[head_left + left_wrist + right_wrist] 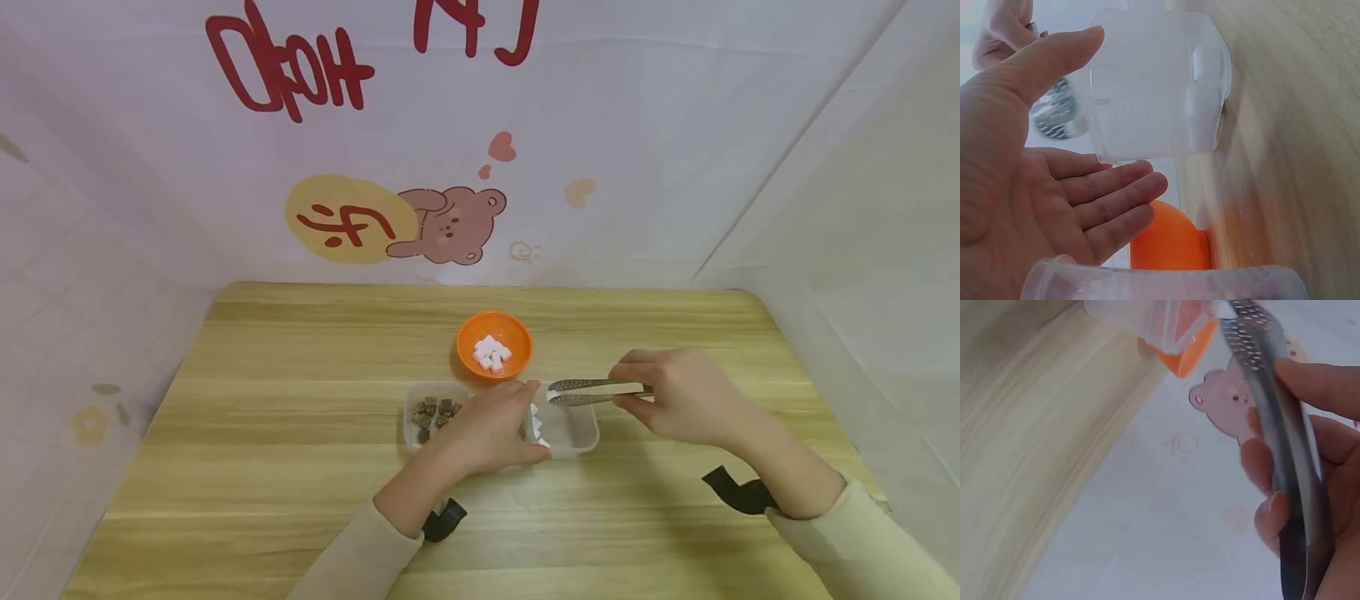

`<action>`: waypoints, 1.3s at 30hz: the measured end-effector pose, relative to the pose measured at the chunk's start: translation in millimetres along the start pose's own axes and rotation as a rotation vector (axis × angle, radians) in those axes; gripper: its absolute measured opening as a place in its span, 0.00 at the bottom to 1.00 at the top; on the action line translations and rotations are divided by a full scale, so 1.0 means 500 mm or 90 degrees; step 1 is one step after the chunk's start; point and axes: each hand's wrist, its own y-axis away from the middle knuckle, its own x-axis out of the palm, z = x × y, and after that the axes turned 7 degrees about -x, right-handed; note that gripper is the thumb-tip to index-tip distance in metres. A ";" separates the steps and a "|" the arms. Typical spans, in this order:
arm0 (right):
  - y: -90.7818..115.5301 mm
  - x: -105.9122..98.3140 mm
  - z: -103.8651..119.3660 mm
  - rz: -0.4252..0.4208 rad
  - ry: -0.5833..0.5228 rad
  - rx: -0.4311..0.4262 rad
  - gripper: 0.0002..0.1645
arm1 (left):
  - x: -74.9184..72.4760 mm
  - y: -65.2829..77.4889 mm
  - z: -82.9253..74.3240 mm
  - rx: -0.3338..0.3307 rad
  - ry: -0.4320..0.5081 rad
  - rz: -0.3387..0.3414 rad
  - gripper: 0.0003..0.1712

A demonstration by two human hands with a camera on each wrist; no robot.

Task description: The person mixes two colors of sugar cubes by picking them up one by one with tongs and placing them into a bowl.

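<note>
The left hand (491,429) is grasping one end of a clear plastic box (579,429), with its thumb on the near side and its fingers on the far side; in the left wrist view the thumb and fingertips lie at opposite corners of that end. The box sits on the wooden counter (262,400), and a few white cubes (536,425) lie inside it, near the end beside the hand. The right hand (678,396) is clasped around a pair of metal tongs (581,400), fingers wrapped over the handles. The tongs reach leftward over the box, and a small white cube (553,396) shows between their perforated tips, above the box. To the left stands a second clear box (409,410) holding brown cubes (430,408), its right part hidden behind the left hand and forearm. Beyond the two boxes, near their middle, is an orange bowl (513,329) with a small heap of white cubes in it. Both arms wear pale sleeves (862,533), and a black strap (444,521) shows at each wrist. Behind the counter hangs a white cloth (637,108) printed with a pink bear (457,225), a yellow oval (337,187), hearts and large red lettering (322,71).
</note>
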 end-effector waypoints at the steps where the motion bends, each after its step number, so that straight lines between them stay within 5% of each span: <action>1: 0.001 0.000 -0.003 -0.021 -0.003 -0.002 0.16 | 0.000 0.000 0.001 0.001 0.001 0.000 0.55; 9: -0.023 0.031 -0.025 -0.123 0.009 0.031 0.14 | -0.002 0.001 0.005 0.005 0.002 0.001 0.55; 24: -0.074 0.130 -0.047 -0.120 -0.018 0.088 0.17 | -0.001 0.000 -0.002 0.014 -0.010 0.003 0.55; 31: -0.059 0.113 -0.043 -0.089 -0.050 0.176 0.20 | -0.003 -0.002 -0.003 0.015 -0.011 0.000 0.55; 39: -0.021 0.071 -0.037 -0.104 0.000 0.175 0.17 | -0.002 -0.002 0.002 0.003 -0.002 0.005 0.56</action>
